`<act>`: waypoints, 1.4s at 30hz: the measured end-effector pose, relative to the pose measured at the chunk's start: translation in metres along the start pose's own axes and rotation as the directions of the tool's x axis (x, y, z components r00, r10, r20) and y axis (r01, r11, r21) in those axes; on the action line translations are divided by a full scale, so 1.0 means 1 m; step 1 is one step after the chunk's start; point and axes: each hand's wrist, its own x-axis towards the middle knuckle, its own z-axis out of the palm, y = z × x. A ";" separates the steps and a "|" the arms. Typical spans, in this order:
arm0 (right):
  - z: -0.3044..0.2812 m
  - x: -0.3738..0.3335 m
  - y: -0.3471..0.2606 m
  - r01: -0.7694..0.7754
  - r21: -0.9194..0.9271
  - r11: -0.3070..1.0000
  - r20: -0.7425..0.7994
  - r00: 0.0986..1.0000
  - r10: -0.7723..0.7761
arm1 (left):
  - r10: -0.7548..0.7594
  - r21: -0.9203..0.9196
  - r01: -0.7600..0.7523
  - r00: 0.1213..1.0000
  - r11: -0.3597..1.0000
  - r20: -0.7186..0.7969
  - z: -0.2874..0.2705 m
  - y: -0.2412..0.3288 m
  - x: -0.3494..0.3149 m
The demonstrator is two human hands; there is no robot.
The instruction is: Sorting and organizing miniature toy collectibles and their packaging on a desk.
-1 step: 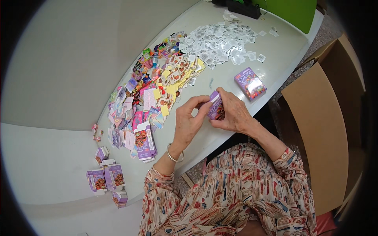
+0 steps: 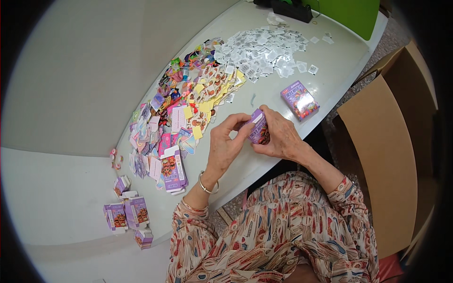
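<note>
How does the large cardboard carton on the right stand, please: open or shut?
Open: the carton's flap spreads outward, showing its inside.

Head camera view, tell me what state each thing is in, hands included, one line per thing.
Held purple box, between both hands; whether its end is closed is unclear.
Left hand, finger and thumb at the box's upper end.
Right hand, gripping the box.
Other purple box, lying flat, apparently closed.
Purple cartons, flattened, stacked.
White packets, loose, heaped.
Cardboard carton, open.
</note>
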 end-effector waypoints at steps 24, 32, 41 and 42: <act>0.005 -0.009 -0.003 0.048 0.063 0.997 -0.049 0.998 -0.045 | 0.320 0.473 -0.265 0.947 0.840 -0.038 0.026 0.000 -0.022; 0.010 -0.008 0.012 0.201 0.070 0.977 -0.109 0.975 -0.193 | 0.272 0.339 -0.251 0.962 0.907 -0.016 0.022 -0.003 -0.017; 0.012 -0.009 0.015 0.183 0.074 0.980 -0.141 0.975 -0.172 | 0.320 0.298 -0.254 0.926 0.920 -0.202 0.043 -0.021 -0.024; 0.012 -0.009 0.014 0.176 0.061 0.983 -0.147 0.975 -0.165 | 0.283 0.299 -0.215 0.937 0.930 -0.205 0.042 -0.022 -0.024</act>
